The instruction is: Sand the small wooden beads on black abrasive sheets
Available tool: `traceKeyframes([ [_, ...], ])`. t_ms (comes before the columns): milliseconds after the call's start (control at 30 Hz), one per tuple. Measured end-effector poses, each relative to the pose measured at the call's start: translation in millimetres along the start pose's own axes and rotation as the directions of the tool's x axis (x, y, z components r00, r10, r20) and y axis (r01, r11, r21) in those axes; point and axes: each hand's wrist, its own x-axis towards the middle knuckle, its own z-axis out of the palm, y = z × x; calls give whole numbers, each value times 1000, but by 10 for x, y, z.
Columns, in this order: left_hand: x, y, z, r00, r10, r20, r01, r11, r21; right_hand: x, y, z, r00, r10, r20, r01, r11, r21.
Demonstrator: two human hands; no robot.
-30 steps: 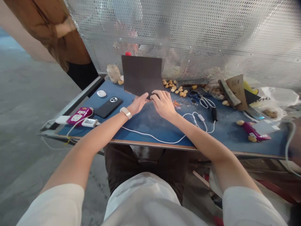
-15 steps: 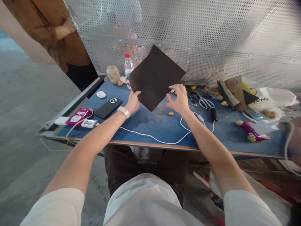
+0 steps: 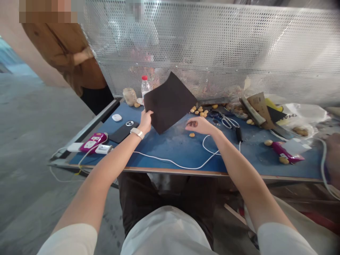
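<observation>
My left hand (image 3: 146, 119) grips the left corner of a dark brown square sheet (image 3: 169, 102) and holds it tilted up above the blue tabletop (image 3: 180, 148). My right hand (image 3: 198, 125) hovers just right of the sheet, apart from it, fingers loosely curled with nothing in them. A small tan nut-like piece (image 3: 191, 135) lies on the table right below that hand. Further tan pieces (image 3: 201, 111) are scattered behind it. A white watch sits on my left wrist.
A dark phone (image 3: 123, 130), white earbud case (image 3: 117, 117), pink power strip (image 3: 91, 141) and white cable (image 3: 170, 161) lie at left and centre. Scissors (image 3: 227, 122), cardboard scraps (image 3: 259, 106), a bottle (image 3: 145, 86), a jar (image 3: 130, 96) stand further back. A perforated metal screen (image 3: 212, 53) backs the table. Another person stands at far left.
The sheet was turned from upright to a diamond tilt. My right hand let go of it and dropped toward the table; my left hand still holds it. The camera tipped up slightly.
</observation>
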Motion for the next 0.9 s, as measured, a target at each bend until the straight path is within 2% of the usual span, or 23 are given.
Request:
traceKeyframes([
  [100, -5, 25, -11, 1000, -19, -12, 19, 999, 26, 5, 54, -29, 988, 42, -145, -19, 987, 159],
  [200, -13, 56, -11, 1000, -15, -20, 16, 1000, 20, 9, 102, -69, 978, 8, -208, 31, 982, 187],
  [367, -8, 74, -33, 1000, 2, -20, 0, 998, 69, 24, 131, -121, 962, -10, -273, -15, 996, -91],
  [500, 11, 39, -52, 999, 28, -26, -25, 995, 94, 14, 204, -224, 953, 113, -281, -188, 948, -257],
  [567, 20, 15, -57, 999, 37, -30, -34, 996, 85, -21, 253, -314, 913, 192, -360, -286, 930, -230],
  [633, 27, -4, -62, 998, 56, -37, -53, 995, 84, -73, 305, -414, 846, 236, -478, -339, 930, -141],
  [733, 35, -20, -71, 995, 79, -60, -72, 992, 105, -151, 410, -543, 728, 235, -644, -325, 945, -22],
  [800, 37, -22, -74, 993, 85, -78, -77, 992, 100, -190, 514, -609, 660, 232, -715, -328, 945, 4],
  [900, 46, -28, -83, 990, 96, -107, -88, 993, 81, -232, 709, -692, 599, 201, -775, -391, 918, -64],
])
